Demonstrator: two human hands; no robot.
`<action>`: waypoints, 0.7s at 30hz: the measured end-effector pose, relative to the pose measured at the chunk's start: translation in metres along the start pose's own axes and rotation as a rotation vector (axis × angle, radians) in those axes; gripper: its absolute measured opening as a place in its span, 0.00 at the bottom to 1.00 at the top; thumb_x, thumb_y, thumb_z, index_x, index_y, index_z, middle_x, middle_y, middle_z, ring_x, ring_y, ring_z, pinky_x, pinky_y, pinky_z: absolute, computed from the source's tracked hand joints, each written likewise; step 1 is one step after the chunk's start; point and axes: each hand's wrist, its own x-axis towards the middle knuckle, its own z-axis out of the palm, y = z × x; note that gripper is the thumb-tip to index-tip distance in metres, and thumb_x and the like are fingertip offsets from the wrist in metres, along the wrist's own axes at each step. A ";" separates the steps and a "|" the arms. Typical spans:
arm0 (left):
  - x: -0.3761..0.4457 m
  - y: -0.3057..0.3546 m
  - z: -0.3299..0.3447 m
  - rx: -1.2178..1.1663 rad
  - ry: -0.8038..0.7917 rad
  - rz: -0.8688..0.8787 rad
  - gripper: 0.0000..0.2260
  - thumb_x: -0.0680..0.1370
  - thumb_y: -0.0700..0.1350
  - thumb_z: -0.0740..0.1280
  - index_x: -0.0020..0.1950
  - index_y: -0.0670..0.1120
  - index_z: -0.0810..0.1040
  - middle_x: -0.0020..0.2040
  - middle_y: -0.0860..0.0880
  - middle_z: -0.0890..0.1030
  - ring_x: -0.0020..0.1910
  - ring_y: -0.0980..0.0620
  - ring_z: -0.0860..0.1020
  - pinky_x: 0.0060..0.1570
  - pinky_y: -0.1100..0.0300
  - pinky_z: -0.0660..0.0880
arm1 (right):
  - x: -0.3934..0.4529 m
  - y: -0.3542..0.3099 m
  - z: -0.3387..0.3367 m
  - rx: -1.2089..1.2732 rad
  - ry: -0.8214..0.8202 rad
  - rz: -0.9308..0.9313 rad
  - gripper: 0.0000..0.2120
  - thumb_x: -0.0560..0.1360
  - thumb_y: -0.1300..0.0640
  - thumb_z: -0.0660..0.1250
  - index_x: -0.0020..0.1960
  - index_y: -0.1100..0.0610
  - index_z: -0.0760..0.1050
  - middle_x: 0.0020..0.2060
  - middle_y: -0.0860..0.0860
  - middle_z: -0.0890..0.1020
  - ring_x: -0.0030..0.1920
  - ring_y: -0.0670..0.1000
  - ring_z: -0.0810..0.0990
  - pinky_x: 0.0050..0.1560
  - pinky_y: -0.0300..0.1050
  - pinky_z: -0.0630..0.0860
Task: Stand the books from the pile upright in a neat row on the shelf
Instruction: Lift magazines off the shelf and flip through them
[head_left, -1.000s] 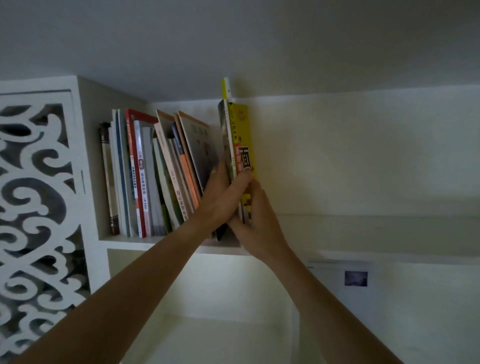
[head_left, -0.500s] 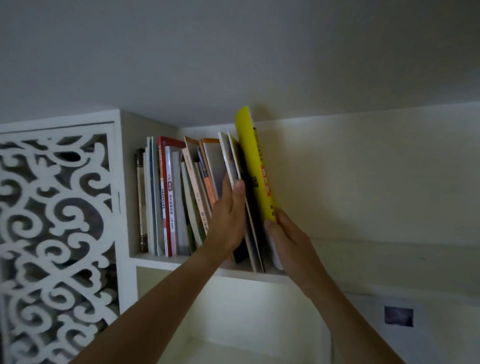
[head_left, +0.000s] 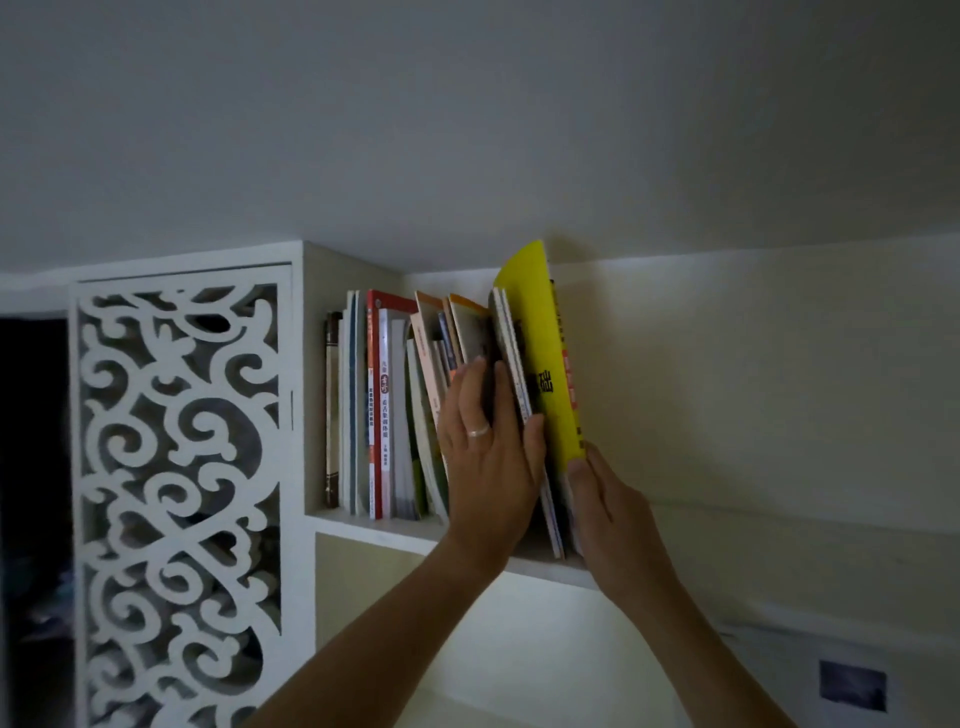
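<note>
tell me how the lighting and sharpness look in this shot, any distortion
Head view: dim and grey overall, no glare; the yellow book is the brightest patch. The left hand and right hand look slightly soft, and spine lettering on the book row is hard to read. Wide-angle bending curves the shelf edge and the fretwork panel.
</note>
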 end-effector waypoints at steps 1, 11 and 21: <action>-0.001 -0.002 0.000 -0.053 0.018 -0.042 0.24 0.86 0.52 0.56 0.80 0.44 0.67 0.80 0.42 0.60 0.80 0.45 0.59 0.78 0.44 0.60 | 0.000 -0.001 0.000 -0.002 -0.002 -0.004 0.14 0.86 0.51 0.54 0.54 0.54 0.77 0.30 0.39 0.77 0.31 0.40 0.76 0.32 0.30 0.69; -0.024 -0.006 0.006 -0.045 -0.015 0.042 0.35 0.82 0.47 0.66 0.84 0.40 0.53 0.85 0.41 0.52 0.84 0.44 0.49 0.81 0.40 0.54 | 0.001 -0.001 0.003 -0.174 0.018 -0.116 0.03 0.84 0.55 0.60 0.53 0.49 0.72 0.27 0.39 0.77 0.27 0.41 0.76 0.27 0.31 0.69; -0.017 -0.034 0.002 0.044 0.020 0.074 0.29 0.83 0.48 0.63 0.83 0.46 0.59 0.84 0.44 0.58 0.84 0.47 0.53 0.79 0.40 0.60 | 0.000 0.000 -0.004 -0.257 0.102 -0.002 0.05 0.81 0.62 0.64 0.52 0.53 0.74 0.31 0.52 0.77 0.31 0.42 0.77 0.30 0.34 0.70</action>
